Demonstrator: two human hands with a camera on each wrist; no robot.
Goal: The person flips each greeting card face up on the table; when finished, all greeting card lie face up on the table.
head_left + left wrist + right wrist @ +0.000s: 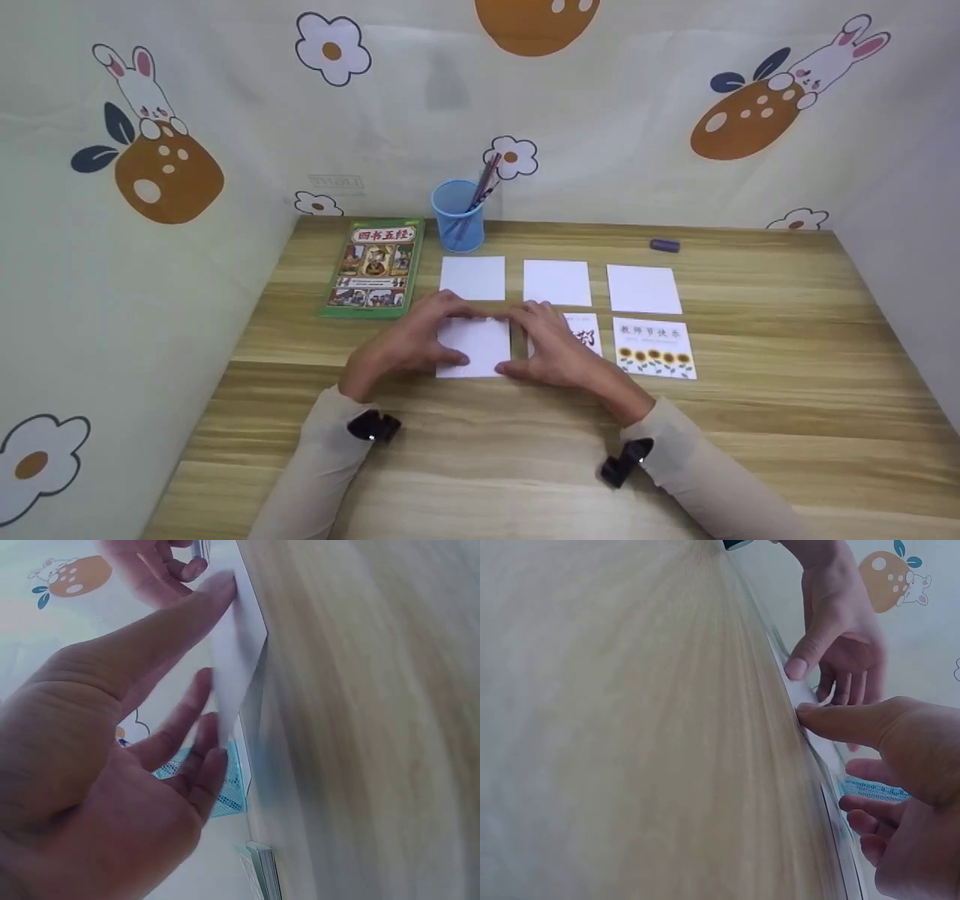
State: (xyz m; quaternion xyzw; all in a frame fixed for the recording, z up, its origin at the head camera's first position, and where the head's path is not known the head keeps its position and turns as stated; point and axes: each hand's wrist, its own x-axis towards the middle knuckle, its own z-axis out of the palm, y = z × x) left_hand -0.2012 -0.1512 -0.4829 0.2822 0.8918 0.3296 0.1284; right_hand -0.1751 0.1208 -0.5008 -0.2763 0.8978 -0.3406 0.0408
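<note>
- Wood-grain worktop (480, 465), banded pale and darker, beneath everything laid out.
- Left hand (409, 341): loosely spread, not clenched; thumb tip on the face of the white card (484, 341), fingers by its far edge.
- Right hand (555, 349): likewise relaxed; thumb at the near right corner, fingers arched across toward the far side.
- White card: left end of near row, blank side up, between both hands; flat or slightly raised, cannot tell.
- Same row, rightward: lettered card (585, 330), partly covered; then sunflower card (654, 349).
- Step, judged from printed neighbours: aligning or beginning to turn the white card.
- Next, probably: light edge pinch for a flip; if only aligning, clean release without nudging neighbours.
- Beyond: three blank cards (556, 283), spaced apart.
- Farther: book (375, 266), blue cup (456, 225), small dark cylinder (665, 245).
- Backdrop: rabbit-print covering (615, 97).
</note>
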